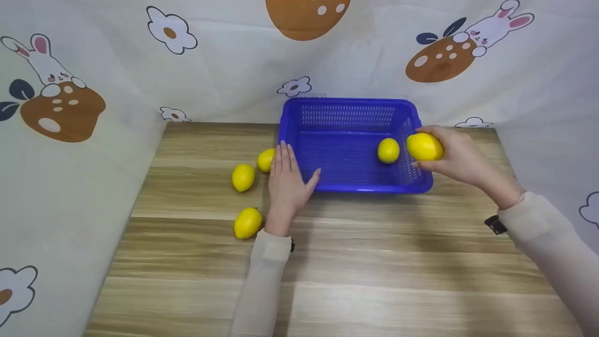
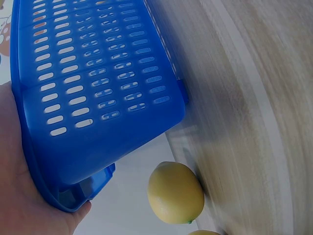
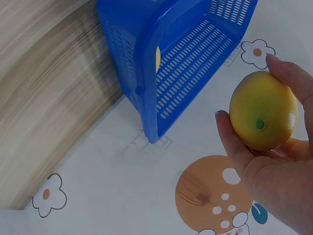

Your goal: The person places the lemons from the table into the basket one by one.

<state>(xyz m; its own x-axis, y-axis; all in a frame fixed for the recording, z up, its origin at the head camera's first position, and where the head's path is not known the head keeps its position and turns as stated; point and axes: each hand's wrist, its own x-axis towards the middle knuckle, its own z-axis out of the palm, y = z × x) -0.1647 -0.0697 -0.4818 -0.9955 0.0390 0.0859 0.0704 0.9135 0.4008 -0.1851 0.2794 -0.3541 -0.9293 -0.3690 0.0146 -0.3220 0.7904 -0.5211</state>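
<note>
A blue plastic basket [image 1: 369, 188] with slotted walls stands at the back of the wooden table. My left hand [image 1: 286, 182] rests on its front left corner, fingers straight along the left rim and thumb spread toward the front rim. Over the basket's right rim, my right hand [image 1: 461, 157] grips a yellow lemon [image 1: 425, 146] between thumb and fingers. The right wrist view shows this lemon [image 3: 263, 110] with its green stem end toward the camera, beside the basket's rim. Another lemon [image 1: 388, 150] lies inside the basket near its right wall.
Left of the basket, three lemons lie on the table: one [image 1: 266, 160] partly hidden by the left hand, another [image 1: 243, 177] beside it, and a third [image 1: 248, 223] nearer the front. A patterned cloth [image 1: 234, 70] hangs behind the table and along its sides.
</note>
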